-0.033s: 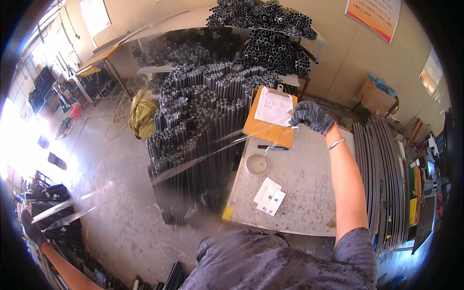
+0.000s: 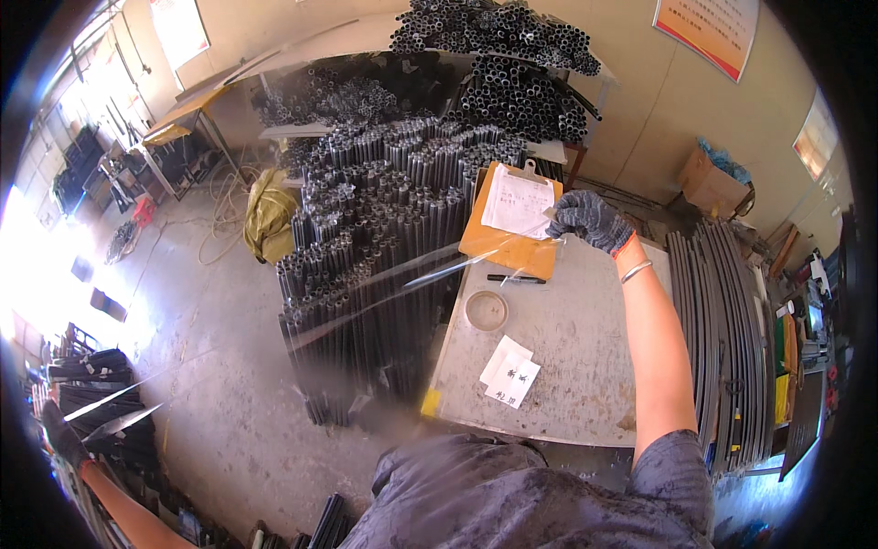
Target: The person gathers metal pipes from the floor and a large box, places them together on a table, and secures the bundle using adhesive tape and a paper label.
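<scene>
One clear plastic film (image 2: 448,272), pinched in the gloved right hand (image 2: 587,222) at upper right, slants toward the left hand (image 2: 64,435), lower left, its grip unclear; wide spacing apparently tautens it.

A workshop (image 2: 210,311) is showing here: lots of dark pipes (image 2: 384,238) are standing left of the gray table (image 2: 581,366), more tubes (image 2: 521,101) are lying behind it, and long gray strips (image 2: 713,339) are crowding its right side
</scene>
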`<move>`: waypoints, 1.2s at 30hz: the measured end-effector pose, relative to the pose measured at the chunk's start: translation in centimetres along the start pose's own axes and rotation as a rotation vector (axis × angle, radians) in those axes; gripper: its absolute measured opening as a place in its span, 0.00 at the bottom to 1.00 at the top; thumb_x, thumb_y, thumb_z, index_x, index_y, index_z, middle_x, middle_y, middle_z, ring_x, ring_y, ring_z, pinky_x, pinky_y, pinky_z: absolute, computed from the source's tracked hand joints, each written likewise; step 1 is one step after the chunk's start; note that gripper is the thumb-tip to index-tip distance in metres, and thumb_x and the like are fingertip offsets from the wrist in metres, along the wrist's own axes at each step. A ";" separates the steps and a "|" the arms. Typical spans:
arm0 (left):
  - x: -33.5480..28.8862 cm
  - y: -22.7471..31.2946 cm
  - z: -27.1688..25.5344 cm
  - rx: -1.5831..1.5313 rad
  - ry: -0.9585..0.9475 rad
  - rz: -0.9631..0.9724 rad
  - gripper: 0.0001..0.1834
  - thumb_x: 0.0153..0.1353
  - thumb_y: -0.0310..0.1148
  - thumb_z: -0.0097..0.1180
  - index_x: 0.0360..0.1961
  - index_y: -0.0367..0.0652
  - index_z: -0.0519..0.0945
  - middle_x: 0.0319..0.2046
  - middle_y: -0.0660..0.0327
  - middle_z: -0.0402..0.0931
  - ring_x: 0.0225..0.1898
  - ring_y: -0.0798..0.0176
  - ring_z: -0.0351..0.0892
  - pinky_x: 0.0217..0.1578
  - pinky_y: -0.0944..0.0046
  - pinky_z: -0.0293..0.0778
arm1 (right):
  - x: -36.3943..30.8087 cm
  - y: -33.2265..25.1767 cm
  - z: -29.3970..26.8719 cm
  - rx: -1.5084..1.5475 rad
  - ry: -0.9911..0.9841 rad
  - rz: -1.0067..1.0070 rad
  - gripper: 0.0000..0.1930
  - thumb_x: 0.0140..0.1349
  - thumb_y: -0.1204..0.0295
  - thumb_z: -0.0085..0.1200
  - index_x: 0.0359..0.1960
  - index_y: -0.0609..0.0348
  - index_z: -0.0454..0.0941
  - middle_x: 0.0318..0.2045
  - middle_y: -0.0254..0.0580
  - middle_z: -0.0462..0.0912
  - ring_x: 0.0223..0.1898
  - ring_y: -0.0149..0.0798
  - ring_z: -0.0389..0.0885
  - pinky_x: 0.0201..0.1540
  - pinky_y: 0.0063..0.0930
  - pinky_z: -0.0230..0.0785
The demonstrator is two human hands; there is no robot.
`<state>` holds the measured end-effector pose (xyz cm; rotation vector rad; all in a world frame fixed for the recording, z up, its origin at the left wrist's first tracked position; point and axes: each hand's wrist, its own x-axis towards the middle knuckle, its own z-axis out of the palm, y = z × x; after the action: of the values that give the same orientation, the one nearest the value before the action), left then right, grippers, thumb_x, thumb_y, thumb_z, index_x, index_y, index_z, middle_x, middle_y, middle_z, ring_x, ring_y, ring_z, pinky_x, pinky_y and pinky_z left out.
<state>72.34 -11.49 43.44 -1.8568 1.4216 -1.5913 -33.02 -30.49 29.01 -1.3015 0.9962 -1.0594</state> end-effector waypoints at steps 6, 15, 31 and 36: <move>-3.1 -0.4 -1.0 0.028 -0.065 -0.001 0.19 0.64 0.33 0.46 0.56 0.45 0.70 0.54 0.60 0.71 0.54 0.60 0.71 0.52 0.65 0.70 | 0.5 -0.5 0.0 -0.070 -0.015 -0.083 0.08 0.55 0.72 0.56 0.27 0.66 0.76 0.23 0.39 0.78 0.30 0.36 0.81 0.39 0.30 0.75; -9.0 -0.4 -1.5 0.206 -0.244 0.156 0.18 0.63 0.33 0.47 0.54 0.45 0.72 0.52 0.59 0.74 0.51 0.59 0.74 0.49 0.63 0.71 | 0.7 0.8 -2.3 -0.156 0.003 -0.153 0.07 0.54 0.72 0.57 0.29 0.64 0.76 0.26 0.41 0.80 0.32 0.37 0.81 0.37 0.31 0.75; -3.2 20.2 -7.6 -0.502 -0.907 0.745 0.20 0.52 0.48 0.56 0.37 0.42 0.80 0.39 0.50 0.78 0.37 0.46 0.77 0.41 0.52 0.72 | 0.9 -7.9 10.5 -0.216 -0.334 -0.128 0.06 0.57 0.73 0.57 0.30 0.64 0.77 0.25 0.38 0.80 0.28 0.30 0.78 0.35 0.23 0.71; 11.8 34.6 -35.9 -1.832 -0.481 0.375 0.18 0.61 0.35 0.52 0.50 0.38 0.76 0.48 0.55 0.77 0.50 0.61 0.75 0.53 0.63 0.68 | -0.1 -8.9 15.4 -0.284 -0.427 -0.048 0.05 0.55 0.77 0.59 0.32 0.65 0.77 0.28 0.33 0.79 0.30 0.24 0.74 0.36 0.20 0.69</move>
<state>23.36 -24.43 36.04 -1.9407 2.9109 0.8443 -18.46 -26.56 38.41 -1.7037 0.8077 -0.6460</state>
